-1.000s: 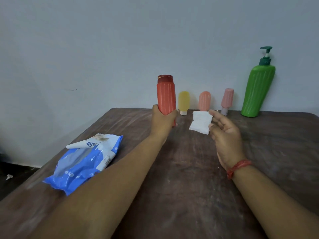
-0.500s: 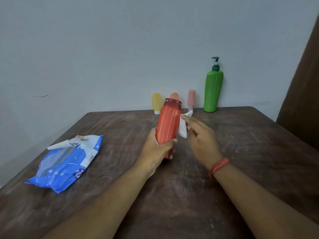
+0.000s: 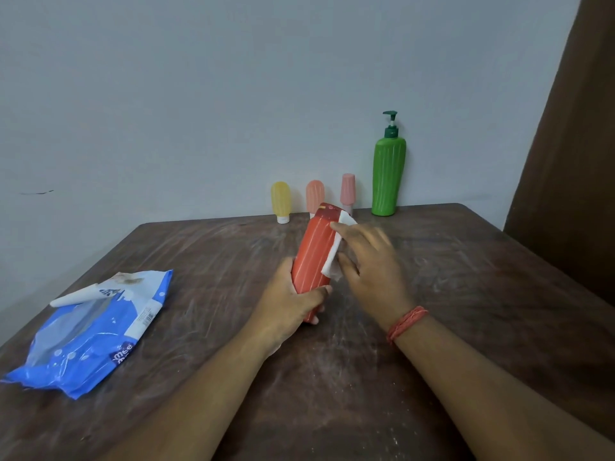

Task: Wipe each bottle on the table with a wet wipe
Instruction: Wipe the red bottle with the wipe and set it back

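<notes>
Left hand [image 3: 293,296] round tilted red bottle [image 3: 314,257], right hand [image 3: 369,264] pressing wipe [image 3: 334,261] against it.

Wet wipe [image 3: 332,261] against gripped red bottle [image 3: 314,254]

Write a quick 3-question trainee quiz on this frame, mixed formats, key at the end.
1. True or false: the left hand grips the red bottle near its base.
2. Multiple choice: the white wipe is A) lying on the table, B) pressed to the red bottle's side by the right hand, C) still in the blue wipe pack.
3. Fill in: by the wall stand three small bottles and one tall ____ pump bottle.

Key: 1 true; 2 B; 3 green.
</notes>
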Demonstrator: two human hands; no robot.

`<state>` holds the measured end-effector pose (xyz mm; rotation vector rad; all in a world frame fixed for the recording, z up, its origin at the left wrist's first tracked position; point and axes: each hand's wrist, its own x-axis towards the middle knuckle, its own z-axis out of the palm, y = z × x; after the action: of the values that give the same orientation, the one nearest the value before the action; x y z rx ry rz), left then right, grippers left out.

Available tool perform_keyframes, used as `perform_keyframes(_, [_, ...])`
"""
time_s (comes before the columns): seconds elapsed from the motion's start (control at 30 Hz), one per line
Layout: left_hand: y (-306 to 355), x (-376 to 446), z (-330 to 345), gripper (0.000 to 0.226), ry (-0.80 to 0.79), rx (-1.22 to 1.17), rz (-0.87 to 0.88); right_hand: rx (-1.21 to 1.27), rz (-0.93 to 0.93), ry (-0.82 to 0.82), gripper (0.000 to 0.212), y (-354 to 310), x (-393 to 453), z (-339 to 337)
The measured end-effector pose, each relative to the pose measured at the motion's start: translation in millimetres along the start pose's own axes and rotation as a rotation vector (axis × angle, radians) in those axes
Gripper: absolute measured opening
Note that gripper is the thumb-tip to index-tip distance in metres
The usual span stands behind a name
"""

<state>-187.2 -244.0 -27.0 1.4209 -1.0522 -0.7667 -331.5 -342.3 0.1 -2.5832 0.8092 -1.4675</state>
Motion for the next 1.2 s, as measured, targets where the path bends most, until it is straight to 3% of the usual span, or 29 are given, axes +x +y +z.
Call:
perform_keyframes(0.1, [0.1, -0.5, -0.4, 0.067, 0.006, 0.0, -0.003, 0.114, 0.071, -0.028, 0.068, -4.3, -1.8, 2.3])
perform_keyframes(0.27, [-0.3, -0.6, 1.0, 0.064, 0.0, 0.068, -0.011, -0.043, -0.034, 0.019, 0.036, 1.1, 1.5, -3.4])
perform_keyframes(0.33, [0.5, -0.7, 1.8, 0.062, 0.001, 0.083, -0.004, -0.051, -0.035, -0.005, 0.038, -1.3, 0.3, -2.9])
perform_keyframes(0.43, [1.5, -0.2, 1.3, 0.061, 0.007, 0.077, -0.01, -0.079, -0.231, -0.09, 0.043, -5.7, -2.8, 1.8])
perform_keyframes(0.57, [2.6, -2.5, 1.3, 0.065, -0.007, 0.149, 0.011, -0.147, -0.141, -0.014, 0.046, -0.8, 8.6, -2.3])
perform_keyframes(0.7, [1.9, -3.1, 1.6, 0.064, -0.001, 0.15, 0.021, -0.184, -0.353, -0.083, 0.045, -2.5, 4.0, -2.8])
perform_keyframes(0.8, [4.0, -4.3, 2.4, 0.058, -0.024, 0.243, 0.083, -0.165, -0.227, 0.018, 0.046, 1.8, 12.9, -9.0])
perform_keyframes(0.93, [4.7, -4.9, 3.1, 0.059, -0.024, 0.274, 0.096, -0.261, -0.364, -0.039, 0.045, 3.6, 9.7, -15.5])
perform_keyframes(1.03, [5.3, -5.3, 3.4, 0.06, -0.029, 0.36, 0.132, -0.27, -0.22, 0.02, 0.046, 5.5, 14.5, -21.4])
perform_keyframes(1.13, [6.2, -5.7, 4.1, 0.061, -0.031, 0.334, 0.149, -0.294, -0.389, -0.022, 0.04, 4.8, 10.3, -17.0])
perform_keyframes(1.2, [7.4, -6.1, 4.8, 0.06, -0.037, 0.354, 0.161, -0.321, -0.323, 0.005, 0.039, 7.5, 13.4, -19.0])
